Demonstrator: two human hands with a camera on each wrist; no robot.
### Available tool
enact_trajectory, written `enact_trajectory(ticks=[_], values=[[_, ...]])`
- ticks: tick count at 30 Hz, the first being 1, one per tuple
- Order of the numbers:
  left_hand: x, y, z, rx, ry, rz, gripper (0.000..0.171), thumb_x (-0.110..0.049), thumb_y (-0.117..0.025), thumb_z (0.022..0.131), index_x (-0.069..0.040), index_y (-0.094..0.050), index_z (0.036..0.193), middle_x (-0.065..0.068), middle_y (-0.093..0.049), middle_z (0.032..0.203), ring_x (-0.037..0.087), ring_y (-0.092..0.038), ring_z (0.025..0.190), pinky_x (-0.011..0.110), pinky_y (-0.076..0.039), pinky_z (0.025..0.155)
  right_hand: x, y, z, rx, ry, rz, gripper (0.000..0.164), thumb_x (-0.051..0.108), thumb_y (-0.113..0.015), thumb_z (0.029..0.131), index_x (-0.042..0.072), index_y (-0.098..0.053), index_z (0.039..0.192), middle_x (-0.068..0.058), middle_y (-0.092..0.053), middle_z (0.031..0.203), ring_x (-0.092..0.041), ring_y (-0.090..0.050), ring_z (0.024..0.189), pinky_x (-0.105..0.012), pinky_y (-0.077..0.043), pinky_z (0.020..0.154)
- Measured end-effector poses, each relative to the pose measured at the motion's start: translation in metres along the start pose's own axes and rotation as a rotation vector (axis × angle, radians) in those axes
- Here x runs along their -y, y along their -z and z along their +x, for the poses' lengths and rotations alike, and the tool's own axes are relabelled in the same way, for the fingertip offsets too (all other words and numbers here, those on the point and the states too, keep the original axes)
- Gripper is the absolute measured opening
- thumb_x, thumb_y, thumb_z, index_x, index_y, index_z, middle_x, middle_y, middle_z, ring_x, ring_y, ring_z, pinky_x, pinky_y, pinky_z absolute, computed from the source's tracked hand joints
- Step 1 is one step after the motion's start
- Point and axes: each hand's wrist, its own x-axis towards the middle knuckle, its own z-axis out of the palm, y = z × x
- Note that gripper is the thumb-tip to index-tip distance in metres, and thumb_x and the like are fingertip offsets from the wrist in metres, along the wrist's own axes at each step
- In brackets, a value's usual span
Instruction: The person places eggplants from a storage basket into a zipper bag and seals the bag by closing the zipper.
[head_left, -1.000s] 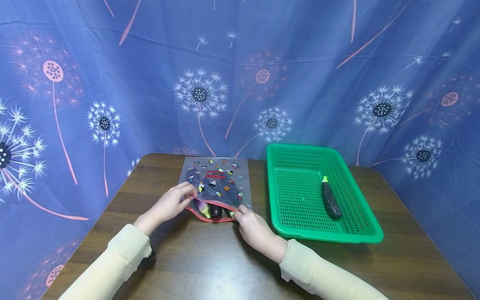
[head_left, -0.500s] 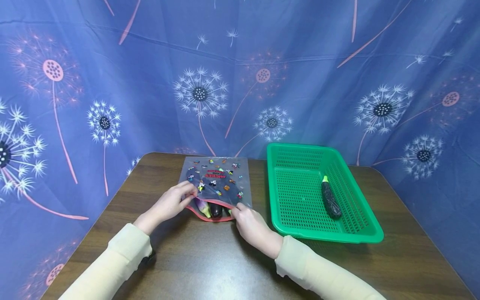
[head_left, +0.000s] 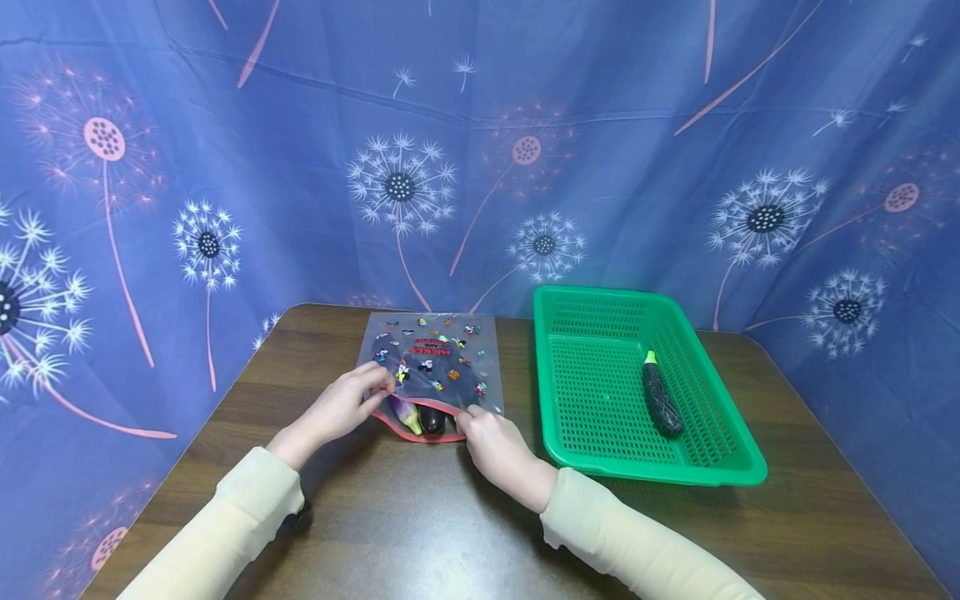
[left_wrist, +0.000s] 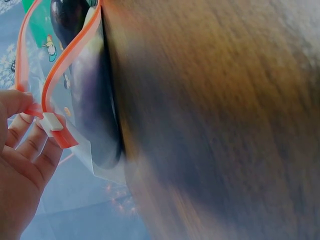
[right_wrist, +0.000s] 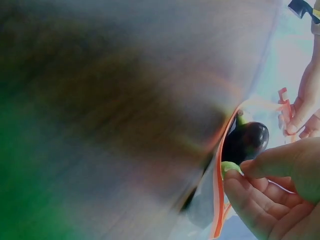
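Observation:
A clear zip bag (head_left: 487, 354) with cartoon prints and a red zip edge lies on the table, its mouth parted toward me. My left hand (head_left: 347, 410) pinches the left end of that edge, close to a white slider (left_wrist: 52, 122). Inside the mouth show a purple eggplant (head_left: 407, 414) with a pale green cap and a glossy dark eggplant (head_left: 432, 419). At the right end of the mouth, my right hand (head_left: 501, 450) pinches a green stem (right_wrist: 230, 167) between thumb and fingers. The rest of that vegetable is mostly hidden by the hand and bag.
A green perforated basket (head_left: 585, 462) stands right of the bag. In it lies one dark, speckled elongated vegetable (head_left: 660, 400) with a bright green end. The brown wooden table (head_left: 390, 533) reaches back to a blue dandelion-print cloth (head_left: 637, 192).
My right hand has moved slightly left and inward at the bag's mouth, and the green stem it holds has gone almost out of sight in the head view. The left hand stays put.

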Motion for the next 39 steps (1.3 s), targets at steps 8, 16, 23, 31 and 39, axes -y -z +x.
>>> enact_trajectory(ticks=[8,16,23,31,39], values=[[-0.001,0.001,0.000,0.005,0.006,0.011,0.016,-0.002,-0.065,0.085,-0.017,-0.060,0.089,-0.008,-0.056,0.090,0.009,-0.054,0.081,0.033,-0.048,0.071,0.003,0.005,-0.003,0.033,-0.009,0.011,0.013,-0.001,-0.065,0.075,0.010,-0.060,0.070,0.000,-0.055,0.069,-0.017,-0.061,0.061,-0.031,-0.047,0.046],[0.001,0.000,-0.001,-0.002,-0.001,0.021,0.017,-0.001,-0.065,0.085,-0.016,-0.060,0.089,-0.008,-0.056,0.090,0.009,-0.054,0.081,0.032,-0.048,0.071,0.012,0.028,-0.001,0.095,0.010,0.063,0.012,0.000,-0.069,0.077,0.011,-0.065,0.073,0.001,-0.058,0.071,-0.012,-0.061,0.061,-0.025,-0.047,0.048],[0.001,0.001,-0.001,-0.003,0.003,0.020,0.015,-0.001,-0.066,0.084,-0.015,-0.061,0.089,-0.008,-0.056,0.090,0.008,-0.054,0.080,0.031,-0.048,0.071,0.018,0.056,0.001,0.104,0.058,0.031,0.010,0.005,-0.071,0.078,0.013,-0.064,0.075,0.002,-0.057,0.072,-0.012,-0.059,0.060,-0.023,-0.045,0.046],[0.000,0.001,0.000,-0.003,-0.001,0.022,0.015,-0.001,-0.066,0.084,-0.015,-0.061,0.089,-0.008,-0.056,0.090,0.009,-0.054,0.081,0.032,-0.048,0.072,0.016,0.090,0.006,0.073,0.108,-0.092,0.015,0.013,-0.075,0.075,0.013,-0.064,0.085,0.002,-0.057,0.075,-0.013,-0.056,0.066,-0.024,-0.043,0.045],[0.001,-0.002,0.000,-0.004,-0.006,0.006,0.016,-0.001,-0.066,0.084,-0.016,-0.061,0.089,-0.008,-0.056,0.090,0.009,-0.054,0.080,0.034,-0.048,0.070,-0.006,0.111,0.011,0.080,0.116,-0.167,0.023,0.010,-0.074,0.071,0.012,-0.060,0.089,0.000,-0.054,0.080,-0.014,-0.051,0.065,-0.025,-0.033,0.046]])
